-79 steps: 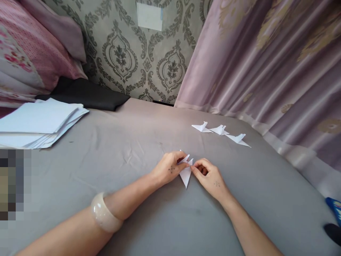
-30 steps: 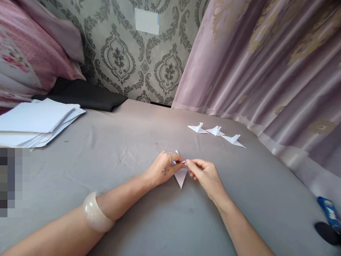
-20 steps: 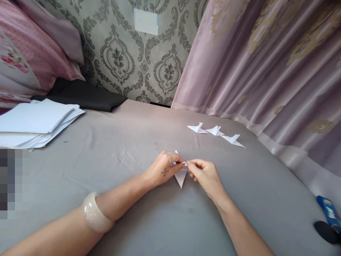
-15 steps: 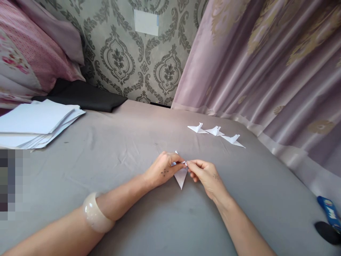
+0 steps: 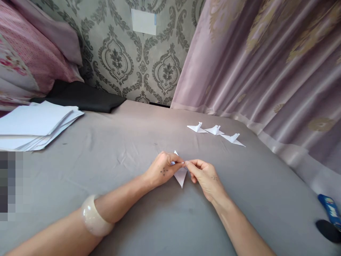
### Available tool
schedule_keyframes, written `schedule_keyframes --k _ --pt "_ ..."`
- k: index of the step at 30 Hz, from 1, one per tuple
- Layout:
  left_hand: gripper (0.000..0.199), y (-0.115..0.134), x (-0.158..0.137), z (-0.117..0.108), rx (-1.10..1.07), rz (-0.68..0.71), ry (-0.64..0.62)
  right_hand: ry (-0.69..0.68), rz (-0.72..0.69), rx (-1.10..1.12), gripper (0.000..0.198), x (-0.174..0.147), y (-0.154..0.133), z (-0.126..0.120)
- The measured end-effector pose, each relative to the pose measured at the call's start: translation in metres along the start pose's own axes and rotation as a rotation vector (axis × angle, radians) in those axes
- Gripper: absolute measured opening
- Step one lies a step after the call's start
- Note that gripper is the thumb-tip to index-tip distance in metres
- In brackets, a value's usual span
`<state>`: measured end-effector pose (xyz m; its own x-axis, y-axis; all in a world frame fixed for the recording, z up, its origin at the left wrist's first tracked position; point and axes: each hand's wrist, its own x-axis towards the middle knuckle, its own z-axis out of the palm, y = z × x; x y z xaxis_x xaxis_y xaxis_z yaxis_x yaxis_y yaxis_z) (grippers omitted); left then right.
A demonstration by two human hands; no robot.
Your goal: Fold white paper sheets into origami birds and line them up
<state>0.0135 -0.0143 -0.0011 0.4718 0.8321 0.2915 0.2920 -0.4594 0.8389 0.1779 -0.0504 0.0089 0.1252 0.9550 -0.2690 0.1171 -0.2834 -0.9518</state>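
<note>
A small white folded paper bird (image 5: 181,176) is between my hands over the grey cloth, one pointed wing toward me and another tip showing behind my fingers. My left hand (image 5: 163,169), with a pale bangle on its forearm, pinches the paper's middle between thumb and fingers. From the other side my right hand (image 5: 204,176) pinches the narrow end with thumb and index finger, its tip almost touching the left fingertips. Fingers hide the central folds. Beyond my right hand, three finished-looking paper birds (image 5: 214,130) lie in a slanting row.
A stack of white paper (image 5: 37,119) lies at the left, beside a black folded cloth (image 5: 85,96). The grey cloth (image 5: 128,227) covers the surface. Pink curtains (image 5: 229,64) hang along the right and back. A blue packet (image 5: 330,209) and a black round object (image 5: 327,231) are at the right edge.
Both hands keep pinching the folded paper at nearly the same place, with their fingertips shifting slightly. The whole view has moved a little.
</note>
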Motion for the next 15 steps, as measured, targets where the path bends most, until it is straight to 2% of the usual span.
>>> schedule_keyframes --k 4,8,15 --pt "0.015 0.0 0.0001 0.0003 0.015 0.017 0.004 -0.032 0.097 0.145 0.027 -0.0002 0.0009 -0.0007" --pt "0.016 0.0013 -0.0007 -0.0012 0.035 0.052 -0.006 -0.039 0.163 0.179 0.027 -0.0003 -0.0021 -0.0002" --pt "0.016 0.0014 -0.0005 -0.0022 0.054 0.053 -0.025 -0.018 0.176 0.202 0.027 -0.0014 -0.0036 0.0028"
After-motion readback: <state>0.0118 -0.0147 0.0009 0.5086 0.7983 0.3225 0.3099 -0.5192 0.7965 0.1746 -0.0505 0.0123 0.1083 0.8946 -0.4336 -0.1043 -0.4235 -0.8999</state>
